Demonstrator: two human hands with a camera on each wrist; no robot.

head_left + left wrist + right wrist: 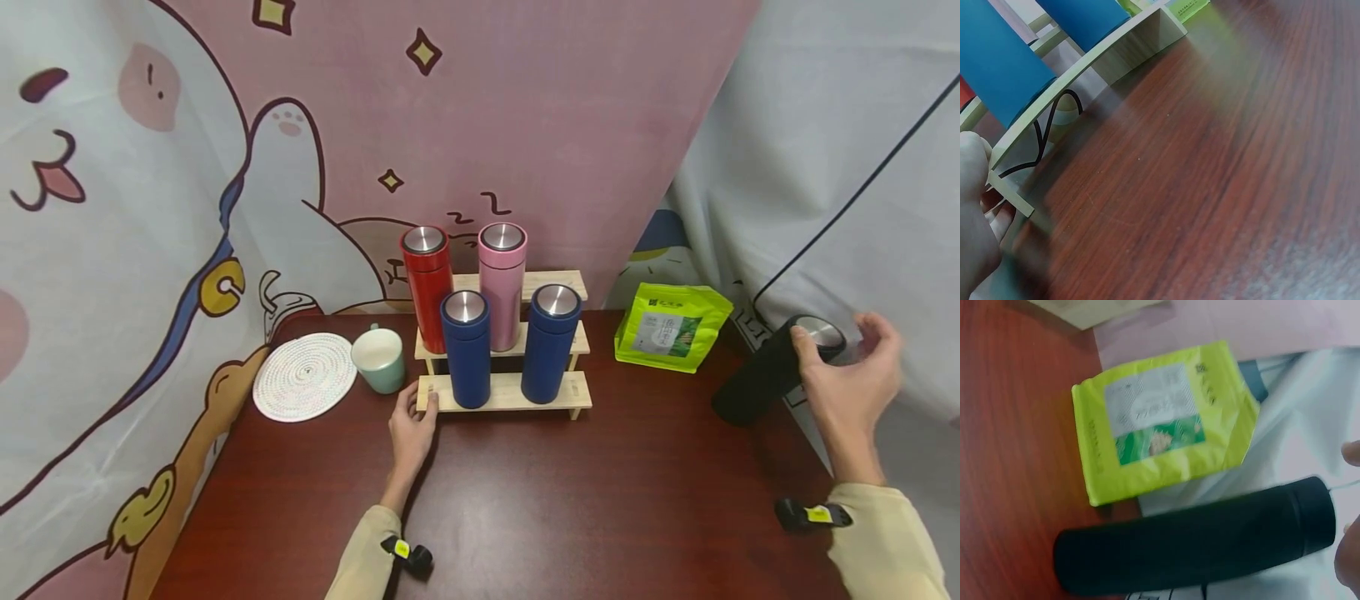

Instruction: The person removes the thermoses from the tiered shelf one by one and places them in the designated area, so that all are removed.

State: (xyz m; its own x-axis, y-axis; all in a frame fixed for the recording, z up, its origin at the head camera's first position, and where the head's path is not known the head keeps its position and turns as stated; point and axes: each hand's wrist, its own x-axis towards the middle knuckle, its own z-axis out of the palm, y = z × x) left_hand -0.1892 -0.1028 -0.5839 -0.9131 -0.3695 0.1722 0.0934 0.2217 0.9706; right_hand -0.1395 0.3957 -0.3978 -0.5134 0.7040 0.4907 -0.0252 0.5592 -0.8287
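Note:
My left hand [412,429] grips the left end of the lowest step of a wooden stepped stand [510,400], thumb on the front side and fingers round the end. Two blue thermos bottles [470,350] stand on that step. Behind them, a red thermos [429,287] and a pink thermos [503,283] are on the middle step. At the far right, my right hand [855,375] is at the steel-topped lid of a black thermos [765,375], thumb and fingers spread either side with a gap by the fingers. In the right wrist view that black thermos [1191,540] lies lengthwise across the picture.
A bright green packet [671,329] stands between the stand and the black thermos. Left of the stand are a mint cup [381,367] and a round woven mat [306,379]. Printed cloth [585,125] hangs behind and beside the dark red wooden table [585,500].

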